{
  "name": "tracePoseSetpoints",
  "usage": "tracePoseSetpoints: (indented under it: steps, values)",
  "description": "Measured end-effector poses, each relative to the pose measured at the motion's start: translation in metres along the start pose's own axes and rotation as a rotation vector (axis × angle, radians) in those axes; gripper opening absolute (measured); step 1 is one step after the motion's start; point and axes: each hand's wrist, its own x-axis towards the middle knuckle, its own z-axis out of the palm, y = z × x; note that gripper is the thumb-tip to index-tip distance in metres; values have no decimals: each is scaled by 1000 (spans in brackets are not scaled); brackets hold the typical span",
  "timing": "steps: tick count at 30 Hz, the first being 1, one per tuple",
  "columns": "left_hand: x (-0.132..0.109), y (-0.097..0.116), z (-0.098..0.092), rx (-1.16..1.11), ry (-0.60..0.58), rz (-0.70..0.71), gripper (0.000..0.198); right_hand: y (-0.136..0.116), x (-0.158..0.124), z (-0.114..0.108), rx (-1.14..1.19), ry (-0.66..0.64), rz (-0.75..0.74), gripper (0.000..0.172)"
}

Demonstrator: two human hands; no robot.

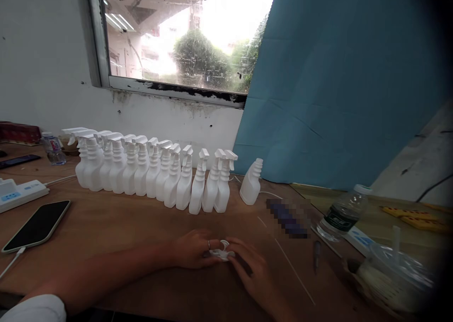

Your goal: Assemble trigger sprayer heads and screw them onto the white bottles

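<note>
Low in the middle of the head view, a small white plastic part (pixel 222 254) lies between my two hands, just over the brown tabletop. My left hand (pixel 194 249), with a ring on one finger, has its fingers closed on the part's left side. From the right, the fingers and thumb of my right hand (pixel 252 268) pinch its other side. Fingers cover much of the part, so its exact kind is hard to make out. A thin white tube (pixel 287 261) lies on the table to the right. Beyond it stands a white bottle (pixel 250 185) with no spray head.
A row of white spray bottles (pixel 154 176) with trigger heads stands along the wall. At left lie a phone (pixel 37 225) and a power strip (pixel 23 194). To the right are a water bottle (pixel 342 213), a pen (pixel 316 255) and a lidded cup (pixel 392 277) with a straw.
</note>
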Motion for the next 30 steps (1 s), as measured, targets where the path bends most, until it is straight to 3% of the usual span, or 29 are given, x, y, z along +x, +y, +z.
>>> tracePoseSetpoints:
  steps: [3, 5, 9, 12, 17, 20, 22, 24, 26, 28, 30]
  values:
    - [0, -1, 1, -4, -4, -83, 32, 25, -5, -17, -129, 68, 177, 40]
    - [0, 0, 1, -29, -6, -154, 37, 47, -14, -33, -287, 92, 316, 33]
    - [1, 1, -1, -116, -15, -210, 45, 72, -33, -67, -622, -78, 672, 23]
    - [2, 2, -4, -172, -24, -238, 44, 69, -37, -79, -527, -146, 814, 27]
    - [3, 3, -4, -246, -17, -277, 42, 60, -27, -77, -355, -80, 857, 21]
    - [2, 3, -3, -238, -34, -285, 41, 46, -11, -76, -67, 117, 840, 18]
    - [2, 4, -2, -237, -44, -278, 43, 27, 6, -75, 353, 345, 780, 21]
    - [2, 5, -3, -234, -39, -279, 49, 3, 28, -69, 772, 450, 709, 28]
    - [3, 6, -4, -215, -25, -286, 51, -18, 52, -56, 1127, 432, 656, 28]
    - [4, 7, -5, -193, -14, -287, 47, -30, 73, -37, 1420, 410, 635, 41]
    - [5, 7, -5, -185, -11, -278, 44, -33, 87, -18, 1507, 345, 647, 50]
